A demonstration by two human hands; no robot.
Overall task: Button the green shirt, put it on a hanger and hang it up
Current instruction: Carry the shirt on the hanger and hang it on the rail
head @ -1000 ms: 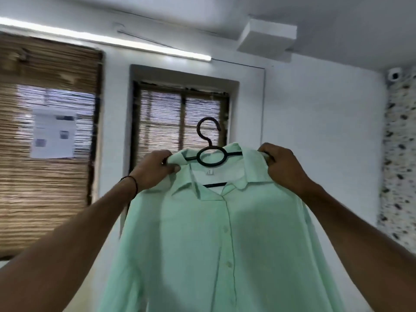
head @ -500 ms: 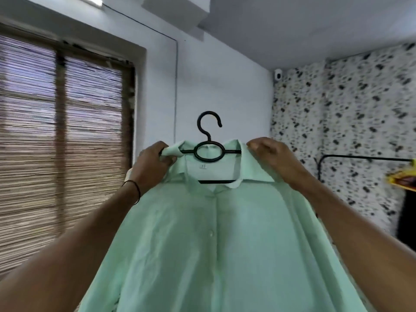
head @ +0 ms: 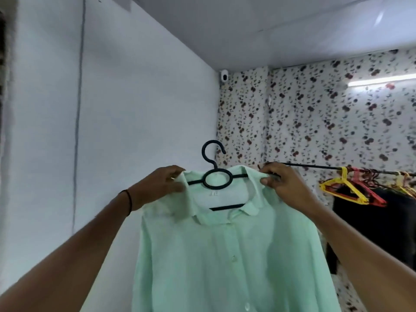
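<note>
The pale green shirt (head: 227, 255) hangs buttoned on a black hanger (head: 215, 176), held up in front of me at chest height. The hanger's hook points up and is free of any rail. My left hand (head: 157, 188) grips the shirt's left shoulder over the hanger arm. At the other shoulder my right hand (head: 281, 185) pinches the fabric and the hanger end. A black clothes rail (head: 315, 167) runs to the right just behind my right hand.
Yellow and red hangers (head: 346, 190) and a dark garment (head: 371, 221) hang on the rail at the right. A white wall stands to the left, a flower-patterned wall behind the rail. A small camera (head: 224, 75) sits in the ceiling corner.
My view has swung right, away from the window blinds toward the patterned wall and the rail. Both hands keep the same hold on the shirt's shoulders, now close to the rail's end.
</note>
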